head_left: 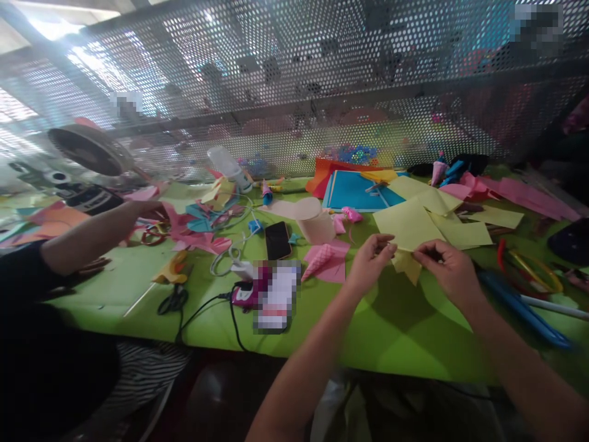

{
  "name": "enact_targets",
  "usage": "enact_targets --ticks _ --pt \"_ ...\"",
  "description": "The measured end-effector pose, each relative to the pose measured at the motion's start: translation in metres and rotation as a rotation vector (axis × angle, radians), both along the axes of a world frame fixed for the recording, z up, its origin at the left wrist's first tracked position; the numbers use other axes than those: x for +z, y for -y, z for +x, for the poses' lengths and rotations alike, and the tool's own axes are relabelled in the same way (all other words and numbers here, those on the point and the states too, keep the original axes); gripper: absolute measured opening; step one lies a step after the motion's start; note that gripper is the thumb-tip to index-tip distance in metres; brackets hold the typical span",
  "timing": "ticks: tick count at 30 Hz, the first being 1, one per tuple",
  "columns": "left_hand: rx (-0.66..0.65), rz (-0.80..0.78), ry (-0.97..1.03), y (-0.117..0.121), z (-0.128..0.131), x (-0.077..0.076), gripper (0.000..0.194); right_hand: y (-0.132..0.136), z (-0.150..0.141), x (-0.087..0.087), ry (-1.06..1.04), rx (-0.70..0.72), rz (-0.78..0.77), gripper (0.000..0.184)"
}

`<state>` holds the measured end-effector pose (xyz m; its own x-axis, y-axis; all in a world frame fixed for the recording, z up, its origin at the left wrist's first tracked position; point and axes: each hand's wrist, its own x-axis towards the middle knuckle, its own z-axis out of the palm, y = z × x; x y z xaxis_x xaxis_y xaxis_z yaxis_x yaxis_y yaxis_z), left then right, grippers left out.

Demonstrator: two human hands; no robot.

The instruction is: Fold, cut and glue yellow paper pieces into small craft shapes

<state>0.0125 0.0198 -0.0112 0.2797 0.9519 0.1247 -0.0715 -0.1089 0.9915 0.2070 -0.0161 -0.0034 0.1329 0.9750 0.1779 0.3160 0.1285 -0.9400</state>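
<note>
Pinching the pale yellow folded paper (407,267) by its two ends, the left hand (373,261) and the right hand (442,265) have thumb and fingers closed on it above the green worktop (381,334). Its pointed flaps hang downward between them, and just behind lie loose pale yellow sheets (407,222); whether these touch it is unclear. Left of the left hand, a pink cone (318,261) lies on a pink square of paper (339,268), with a dark-screened phone (278,240) beyond. At far left, a co-worker's arm (94,230) reaches over the worktop near pink paper scraps (184,230).
</note>
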Motion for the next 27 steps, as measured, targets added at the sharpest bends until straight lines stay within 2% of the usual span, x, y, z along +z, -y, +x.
enact_targets --ticks 3,7,9,11,15,20,22,25,27 --pt "0.003 -0.032 -0.04 -0.004 -0.004 0.0 0.02 0.001 -0.003 0.001 0.024 0.049 -0.025 0.028" --pt "0.124 -0.042 -0.044 -0.006 -0.005 -0.004 0.014 -0.003 -0.003 -0.003 -0.223 0.1 -0.071 0.033" --pt "0.186 -0.017 -0.046 -0.007 -0.005 -0.007 0.013 -0.004 -0.003 -0.005 -0.268 0.107 -0.067 0.04" --pt "0.221 0.012 -0.063 -0.008 -0.005 -0.008 0.014 -0.004 -0.004 -0.006 -0.211 0.088 -0.021 0.041" --pt "0.238 0.044 -0.108 -0.009 -0.004 -0.011 0.015 -0.004 -0.005 -0.009 -0.063 0.03 0.045 0.032" --pt "0.179 0.072 -0.199 -0.006 -0.005 -0.011 0.017 -0.008 -0.004 -0.015 -0.128 0.022 -0.016 0.029" --pt "0.181 0.136 -0.315 -0.003 -0.007 -0.005 0.016 -0.009 -0.002 -0.016 -0.097 0.005 -0.004 0.026" --pt "0.234 0.354 -0.495 0.002 -0.01 0.008 0.026 -0.008 -0.002 -0.012 -0.032 -0.026 -0.006 0.023" --pt "0.193 0.466 -0.558 0.004 -0.009 0.013 0.027 -0.006 -0.003 -0.008 -0.017 -0.004 -0.008 0.021"
